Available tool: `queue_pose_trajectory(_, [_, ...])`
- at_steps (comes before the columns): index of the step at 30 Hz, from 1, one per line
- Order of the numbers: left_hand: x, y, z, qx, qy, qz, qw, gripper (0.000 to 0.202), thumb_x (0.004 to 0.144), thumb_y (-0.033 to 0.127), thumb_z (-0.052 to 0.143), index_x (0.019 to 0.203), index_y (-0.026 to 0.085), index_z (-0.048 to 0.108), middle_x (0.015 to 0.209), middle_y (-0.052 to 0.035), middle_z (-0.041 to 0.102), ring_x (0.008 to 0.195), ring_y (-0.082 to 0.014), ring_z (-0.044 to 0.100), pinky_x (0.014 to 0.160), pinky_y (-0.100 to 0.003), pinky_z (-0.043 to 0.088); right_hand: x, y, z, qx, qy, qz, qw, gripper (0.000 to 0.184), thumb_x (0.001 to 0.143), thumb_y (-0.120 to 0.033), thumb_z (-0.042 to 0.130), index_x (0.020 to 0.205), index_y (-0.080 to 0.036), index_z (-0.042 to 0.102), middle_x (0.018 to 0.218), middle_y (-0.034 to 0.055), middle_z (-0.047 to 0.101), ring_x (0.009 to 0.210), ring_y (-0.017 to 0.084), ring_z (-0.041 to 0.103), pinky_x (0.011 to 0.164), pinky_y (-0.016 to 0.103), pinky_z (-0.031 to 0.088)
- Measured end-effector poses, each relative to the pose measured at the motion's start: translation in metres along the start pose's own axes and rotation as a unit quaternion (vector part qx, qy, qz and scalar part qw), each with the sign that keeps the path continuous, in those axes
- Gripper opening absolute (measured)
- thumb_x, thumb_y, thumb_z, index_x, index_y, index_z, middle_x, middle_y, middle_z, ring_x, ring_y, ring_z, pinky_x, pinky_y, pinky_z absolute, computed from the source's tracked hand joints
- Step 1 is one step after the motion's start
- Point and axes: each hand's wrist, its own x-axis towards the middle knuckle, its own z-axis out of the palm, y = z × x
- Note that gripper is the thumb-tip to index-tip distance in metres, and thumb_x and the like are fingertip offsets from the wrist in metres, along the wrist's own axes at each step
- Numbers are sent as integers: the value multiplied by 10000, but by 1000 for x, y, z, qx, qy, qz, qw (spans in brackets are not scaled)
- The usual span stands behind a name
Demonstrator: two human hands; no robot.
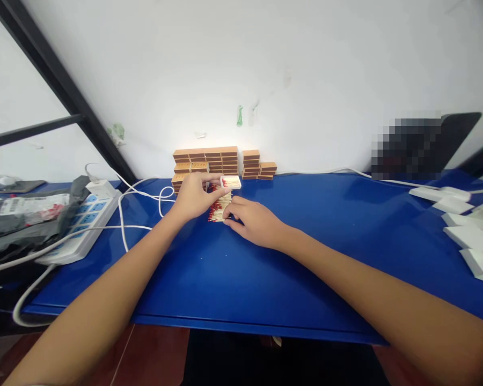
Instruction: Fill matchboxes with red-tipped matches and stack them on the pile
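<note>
My left hand (197, 194) grips a small white matchbox tray (236, 185) between thumb and fingers, with some matches lying in it. Below the tray, a pile of red-tipped matches (218, 210) rests on the blue table. My right hand (255, 221) is at the right side of this pile, thumb and fingertips pinched at the match ends. Whether single matches are between those fingertips is too small to make out. Behind my hands, stacked matchboxes (209, 153) with brown sides stand against the wall.
Two shorter matchbox stacks (251, 164) stand right of the main one. At left are a white power strip (92, 228), looping white cables (123, 214) and grey plastic bags (8, 225). White box-like pieces (473, 236) lie at the right. A dark panel (459, 142) leans on the wall.
</note>
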Motion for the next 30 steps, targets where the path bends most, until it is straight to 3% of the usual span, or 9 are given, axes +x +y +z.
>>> queue_pose_trajectory(13, [0,-1,0,0,-3,-5,1000,506,820,503,852,1193,162,826,1005,-86,830,877,-266,739,791,-373,575,-2,-2,-3,7,-21,25,999,81,1030,-200,591,994,-182,661,1025,51,635,771,151,539,712,291,368])
queue_pose_trajectory(22, [0,2,1,3,-5,24,1000,387,818,498,847,1047,186,843,913,-68,810,811,-245,712,739,-351,560,0,-4,2,-1,-26,25,999,117,1052,-217,585,966,-185,657,1049,67,675,854,183,595,742,303,380])
queue_pose_trajectory(30, [0,-1,1,8,-1,41,999,380,823,517,830,982,172,830,828,-56,774,761,-223,681,693,-322,531,-5,-12,-10,-43,-72,49,995,176,1097,-262,530,1014,-170,656,1124,99,676,888,202,612,771,331,398])
